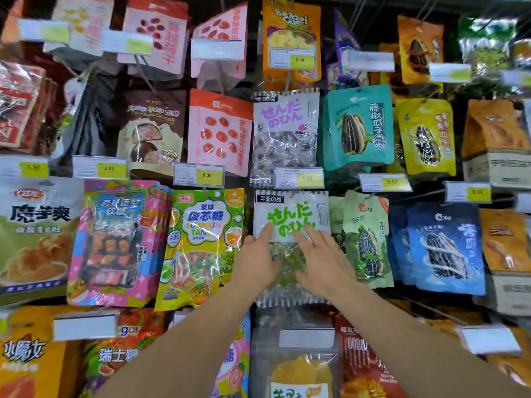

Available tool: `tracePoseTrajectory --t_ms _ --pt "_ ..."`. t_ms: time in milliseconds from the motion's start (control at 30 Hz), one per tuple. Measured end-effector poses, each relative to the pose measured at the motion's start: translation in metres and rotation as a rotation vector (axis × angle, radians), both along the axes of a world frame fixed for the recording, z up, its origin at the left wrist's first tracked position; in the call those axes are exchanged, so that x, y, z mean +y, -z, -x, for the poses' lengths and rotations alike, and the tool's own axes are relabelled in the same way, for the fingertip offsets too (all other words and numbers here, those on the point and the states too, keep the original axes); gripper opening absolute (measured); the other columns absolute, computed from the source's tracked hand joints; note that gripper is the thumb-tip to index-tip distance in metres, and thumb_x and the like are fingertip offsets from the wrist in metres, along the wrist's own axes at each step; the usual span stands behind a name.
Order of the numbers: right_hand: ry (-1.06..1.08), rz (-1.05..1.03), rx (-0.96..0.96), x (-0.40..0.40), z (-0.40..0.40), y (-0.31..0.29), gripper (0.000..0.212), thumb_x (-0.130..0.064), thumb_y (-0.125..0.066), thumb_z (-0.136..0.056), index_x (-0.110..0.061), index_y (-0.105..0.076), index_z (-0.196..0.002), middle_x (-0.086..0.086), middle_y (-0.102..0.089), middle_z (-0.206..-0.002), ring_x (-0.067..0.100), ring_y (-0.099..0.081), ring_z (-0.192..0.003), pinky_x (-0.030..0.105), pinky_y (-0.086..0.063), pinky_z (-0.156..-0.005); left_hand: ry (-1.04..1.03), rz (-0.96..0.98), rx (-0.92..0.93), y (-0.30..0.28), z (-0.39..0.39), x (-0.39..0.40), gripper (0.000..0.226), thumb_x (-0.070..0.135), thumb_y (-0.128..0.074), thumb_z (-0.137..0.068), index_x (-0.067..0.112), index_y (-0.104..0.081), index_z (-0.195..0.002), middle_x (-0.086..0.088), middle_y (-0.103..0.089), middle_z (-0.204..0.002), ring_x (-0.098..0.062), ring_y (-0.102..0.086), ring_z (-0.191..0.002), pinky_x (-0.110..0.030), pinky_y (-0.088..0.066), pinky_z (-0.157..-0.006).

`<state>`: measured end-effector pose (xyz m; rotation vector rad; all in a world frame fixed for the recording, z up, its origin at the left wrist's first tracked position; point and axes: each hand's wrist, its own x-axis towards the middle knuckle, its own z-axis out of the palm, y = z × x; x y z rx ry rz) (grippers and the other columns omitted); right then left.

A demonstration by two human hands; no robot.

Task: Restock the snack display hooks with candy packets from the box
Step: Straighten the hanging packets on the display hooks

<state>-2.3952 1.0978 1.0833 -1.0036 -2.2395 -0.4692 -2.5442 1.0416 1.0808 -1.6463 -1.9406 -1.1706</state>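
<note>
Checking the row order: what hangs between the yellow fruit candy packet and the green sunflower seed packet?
In the head view, the white packet with green lettering, both hands flat on it.

I held both bare forearms stretched forward, my left hand (257,261) and right hand (323,258) side by side, palms forward, fingers spread flat.

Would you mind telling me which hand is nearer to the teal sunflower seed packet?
Right. The right hand lies on the green-lettered candy packet, below and just left of the teal sunflower seed packet; the left hand sits farther left.
</note>
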Motion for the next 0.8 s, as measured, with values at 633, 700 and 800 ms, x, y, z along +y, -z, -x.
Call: tracePoseTrajectory --t_ms 633,700,800 --pt "0.194 0.214 -0.127 -0.188 -0.009 0.101 0.080 -0.050 -0.049 -0.082 -0.015 -0.030 -0.151 0.009 -0.025 -0.158 0.032 -0.021 -0.146 0.044 -0.024 -0.118 0.216 0.165 -0.036 0.097 0.023 -0.179 0.063 0.040 -0.058 -0.091 0.010 -0.041 -0.144 -0.016 -0.058 -0.133 -0.032 -0.054 -0.121 -0.035 -0.041 -0.094" --pt "0.169 0.241 -0.128 -0.212 -0.010 0.124 0.077 -0.045 -0.055 -0.082 -0.017 -0.033 -0.150 0.011 -0.029 -0.157 0.032 -0.022 -0.145 0.045 -0.025 -0.117 0.204 0.208 -0.003 0.117 0.024 -0.206 0.070 0.052 -0.051 -0.086 0.009 -0.045 -0.141 -0.019 -0.060 -0.131 -0.034 -0.055 -0.121 -0.037 -0.042 -0.094" --pt "0.140 0.237 -0.123 -0.246 -0.009 0.154 0.073 -0.043 -0.059 -0.082 -0.016 -0.037 -0.147 0.009 -0.035 -0.153 0.032 -0.027 -0.143 0.047 -0.026 -0.116 0.184 0.249 0.002 0.147 0.028 -0.250 0.066 0.046 -0.059 -0.091 0.012 -0.042 -0.145 -0.017 -0.057 -0.135 -0.033 -0.052 -0.125 -0.034 -0.040 -0.095"
